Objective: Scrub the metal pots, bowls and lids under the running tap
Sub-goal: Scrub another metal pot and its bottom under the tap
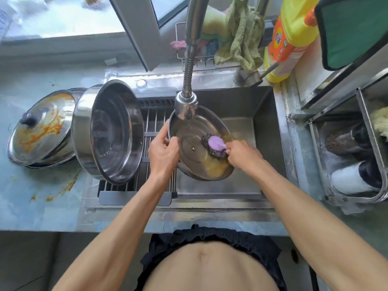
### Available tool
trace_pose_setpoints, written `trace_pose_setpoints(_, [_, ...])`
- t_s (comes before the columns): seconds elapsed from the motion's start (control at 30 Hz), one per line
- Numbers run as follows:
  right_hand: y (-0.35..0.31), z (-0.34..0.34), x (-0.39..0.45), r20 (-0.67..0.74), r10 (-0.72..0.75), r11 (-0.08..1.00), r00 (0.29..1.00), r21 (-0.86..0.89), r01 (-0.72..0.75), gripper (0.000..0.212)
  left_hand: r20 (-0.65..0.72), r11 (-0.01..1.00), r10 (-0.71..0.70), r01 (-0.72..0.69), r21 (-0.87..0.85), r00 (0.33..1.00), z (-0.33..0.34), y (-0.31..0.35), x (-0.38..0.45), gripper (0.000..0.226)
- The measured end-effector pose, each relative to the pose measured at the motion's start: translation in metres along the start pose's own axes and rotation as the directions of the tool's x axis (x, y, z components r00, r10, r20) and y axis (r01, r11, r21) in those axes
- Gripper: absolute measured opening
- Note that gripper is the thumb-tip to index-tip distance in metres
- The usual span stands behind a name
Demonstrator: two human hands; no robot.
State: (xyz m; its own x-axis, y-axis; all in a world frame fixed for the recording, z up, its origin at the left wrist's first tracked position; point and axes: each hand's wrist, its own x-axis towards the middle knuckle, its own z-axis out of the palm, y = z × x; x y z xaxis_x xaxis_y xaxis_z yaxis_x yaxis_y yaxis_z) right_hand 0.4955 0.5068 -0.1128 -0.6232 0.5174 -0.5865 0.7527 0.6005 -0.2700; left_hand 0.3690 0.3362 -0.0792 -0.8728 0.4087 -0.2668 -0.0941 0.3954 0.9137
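A round metal lid (199,143) is held tilted over the sink (262,114), its hollow inner side facing up toward the camera and its long axis running from 11 o'clock down to 5 o'clock. Water from the tap (185,106) falls onto the upper part of the lid, and yellowish water pools along its lower rim.

The left hand (163,152) grips the lid's rim at 9 o'clock, thumb curled over the edge. The right hand (243,151), at 3 o'clock, pinches a steel scourer with a purple handle (215,144) and presses it onto the lid's inner surface, right of the centre screw.

At 9 o'clock a large pot (109,131) lies on its side on the drying rack (155,122), mouth facing right. Further left, a sauce-smeared lid (42,127) rests on the bench (31,196), covering stacked ware that is mostly hidden.
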Motion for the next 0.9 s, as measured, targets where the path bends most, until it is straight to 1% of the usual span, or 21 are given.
trace_pose_setpoints(0.1, [-0.001, 0.003, -0.026, 0.145, -0.014, 0.999, 0.989, 0.047, 0.007, 0.016, -0.009, 0.999, -0.002, 0.003, 0.046, 1.000, 0.007, 0.002, 0.009, 0.060])
trace_pose_setpoints(0.17, [-0.010, 0.001, -0.041, 0.206, -0.102, 0.990, 0.973, 0.121, 0.078, 0.019, 0.017, 0.997, 0.000, -0.001, 0.072, 1.000, 0.011, 0.000, 0.012, 0.056])
trace_pose_setpoints(0.2, [-0.016, -0.001, -0.047, 0.197, -0.163, 0.977, 0.967, 0.169, 0.130, 0.021, 0.031, 0.996, 0.003, -0.006, 0.086, 1.000, 0.015, 0.000, 0.011, 0.052])
trace_pose_setpoints(0.27, [-0.033, -0.005, -0.049, 0.108, -0.266, 0.941, 0.958, 0.246, 0.234, 0.022, 0.026, 0.998, 0.000, -0.002, 0.069, 1.000, 0.017, 0.000, 0.008, 0.040])
trace_pose_setpoints(0.33, [-0.044, -0.012, -0.036, 0.008, -0.284, 0.921, 0.959, 0.278, 0.271, 0.022, 0.030, 0.999, -0.019, 0.018, 0.030, 0.999, 0.019, 0.001, 0.002, 0.037])
trace_pose_setpoints(0.47, [-0.039, -0.023, 0.007, -0.051, -0.196, 0.950, 0.979, 0.239, 0.203, 0.019, 0.081, 0.999, -0.036, 0.038, -0.017, 0.996, 0.008, 0.000, -0.008, 0.056])
trace_pose_setpoints(0.57, [-0.020, -0.020, 0.017, -0.086, -0.122, 0.984, 0.989, 0.121, 0.132, 0.018, 0.037, 0.999, 0.013, -0.012, -0.052, 0.999, -0.004, -0.002, -0.008, 0.059])
trace_pose_setpoints(0.63, [-0.009, -0.011, 0.011, -0.046, -0.071, 0.997, 0.996, 0.031, 0.072, 0.023, -0.004, 0.998, 0.050, -0.050, -0.048, 0.999, -0.007, -0.002, -0.004, 0.054])
trace_pose_setpoints(0.67, [-0.005, -0.006, 0.005, 0.000, -0.049, 0.999, 0.999, 0.004, 0.049, 0.025, -0.035, 0.998, 0.059, -0.060, -0.024, 0.998, -0.008, -0.003, 0.000, 0.052])
trace_pose_setpoints(0.73, [-0.001, 0.002, -0.011, 0.125, -0.043, 0.999, 0.991, -0.013, 0.045, 0.017, -0.075, 0.997, 0.068, -0.064, 0.050, 0.995, -0.004, -0.004, 0.008, 0.053])
trace_pose_setpoints(0.77, [-0.002, 0.003, -0.020, 0.188, -0.075, 0.997, 0.979, 0.011, 0.074, 0.015, -0.082, 0.995, 0.076, -0.069, 0.078, 0.994, -0.002, -0.004, 0.010, 0.053])
trace_pose_setpoints(0.83, [-0.008, 0.001, -0.038, 0.256, -0.196, 0.975, 0.947, 0.151, 0.161, 0.020, -0.088, 0.991, 0.088, -0.079, 0.104, 0.992, 0.004, -0.005, 0.013, 0.052])
trace_pose_setpoints(0.9, [-0.020, -0.006, -0.049, 0.237, -0.311, 0.921, 0.920, 0.314, 0.231, 0.025, -0.074, 0.990, 0.098, -0.090, 0.110, 0.992, 0.009, -0.007, 0.012, 0.048])
